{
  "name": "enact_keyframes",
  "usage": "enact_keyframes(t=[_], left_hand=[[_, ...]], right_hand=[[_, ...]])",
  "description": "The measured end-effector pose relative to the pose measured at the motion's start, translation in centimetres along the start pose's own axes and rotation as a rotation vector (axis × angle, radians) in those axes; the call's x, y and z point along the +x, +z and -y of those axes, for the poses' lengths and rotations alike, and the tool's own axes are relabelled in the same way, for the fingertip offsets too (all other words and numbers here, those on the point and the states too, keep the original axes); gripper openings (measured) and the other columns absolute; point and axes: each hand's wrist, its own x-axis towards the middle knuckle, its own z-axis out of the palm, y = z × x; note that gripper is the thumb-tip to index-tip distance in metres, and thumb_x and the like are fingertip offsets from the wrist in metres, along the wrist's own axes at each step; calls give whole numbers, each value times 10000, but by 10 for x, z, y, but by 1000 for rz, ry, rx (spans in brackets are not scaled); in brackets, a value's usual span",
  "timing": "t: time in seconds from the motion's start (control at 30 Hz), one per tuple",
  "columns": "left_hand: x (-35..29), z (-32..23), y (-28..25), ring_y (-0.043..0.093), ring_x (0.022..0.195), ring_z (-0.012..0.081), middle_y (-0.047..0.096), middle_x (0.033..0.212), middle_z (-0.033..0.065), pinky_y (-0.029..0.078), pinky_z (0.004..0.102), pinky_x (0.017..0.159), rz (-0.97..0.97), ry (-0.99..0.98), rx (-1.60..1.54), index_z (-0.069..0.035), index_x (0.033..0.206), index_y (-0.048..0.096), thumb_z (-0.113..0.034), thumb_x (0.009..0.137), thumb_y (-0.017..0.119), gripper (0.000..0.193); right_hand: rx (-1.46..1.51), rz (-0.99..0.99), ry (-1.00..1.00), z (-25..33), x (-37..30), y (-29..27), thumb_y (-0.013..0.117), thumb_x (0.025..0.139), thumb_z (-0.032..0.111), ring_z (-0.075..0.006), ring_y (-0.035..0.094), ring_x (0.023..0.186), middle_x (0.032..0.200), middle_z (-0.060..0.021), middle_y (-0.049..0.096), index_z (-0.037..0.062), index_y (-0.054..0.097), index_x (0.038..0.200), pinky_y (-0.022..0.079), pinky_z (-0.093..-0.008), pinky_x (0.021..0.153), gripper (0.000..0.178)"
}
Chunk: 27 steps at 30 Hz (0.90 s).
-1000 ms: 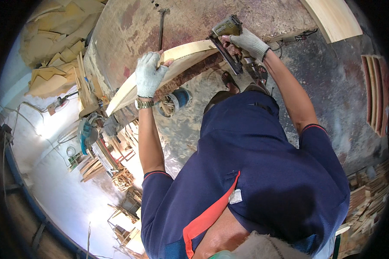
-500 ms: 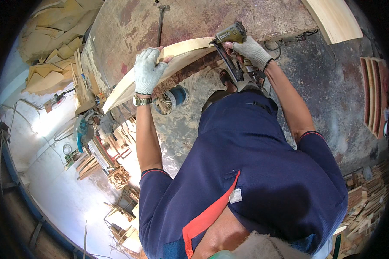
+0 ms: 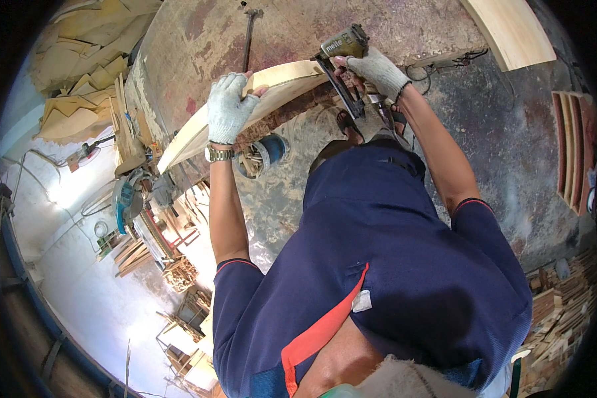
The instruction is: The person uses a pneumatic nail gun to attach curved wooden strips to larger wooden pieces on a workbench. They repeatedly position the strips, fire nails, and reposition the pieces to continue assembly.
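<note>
A curved pale wooden piece (image 3: pixel 286 81) lies along the near edge of the worktable (image 3: pixel 298 33). My left hand (image 3: pixel 231 109), in a white glove with bare fingertips, is closed over its middle, thumb on the near side. My right hand (image 3: pixel 377 74), gloved the same way, grips a nail gun (image 3: pixel 345 43) with a dark magazine. The gun's nose is at the right end of the wooden piece; whether it touches cannot be made out. Beyond my left hand a hammer (image 3: pixel 249 40) lies on the tabletop, its handle end close to the wood.
A blue bucket (image 3: pixel 272 149) with wood scraps stands on the floor below the table edge. At upper right a wide curved board (image 3: pixel 511 33) juts out. More curved pieces (image 3: pixel 570 149) lean at the right; a teal saw (image 3: pixel 123 202) stands at left. Cables (image 3: pixel 454 60) hang by the table.
My right hand has shifted the nail gun slightly left and away from me, toward the end of the wooden piece. My left hand stays in place on the wood.
</note>
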Motion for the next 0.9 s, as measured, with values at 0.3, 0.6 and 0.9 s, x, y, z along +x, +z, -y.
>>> enact_keyframes(t=[0.3,0.6,0.9], left_hand=[[1,-2,-2,599,784,279,586,772,89,469,391,758,28,-18,-4,-15,1143,742,-321,844,842,439],[4,-4,-14,643,853,292,646,840,96,483,401,782,76,20,170,-34,1137,737,-350,837,830,445],[-6,-2,-15,683,930,323,709,954,115,529,430,825,75,-63,113,-34,1159,741,-327,811,840,465]], right_hand=[[-89,37,43,-10,-2,-1,766,958,344,-96,579,529,711,-26,700,16,766,920,470,-301,505,330],[-149,12,35,1,-6,-1,752,971,357,-89,563,551,730,-18,701,37,782,958,453,-286,514,322],[-133,59,15,5,27,7,767,948,397,-131,607,651,794,-43,744,40,801,982,507,-341,613,360]])
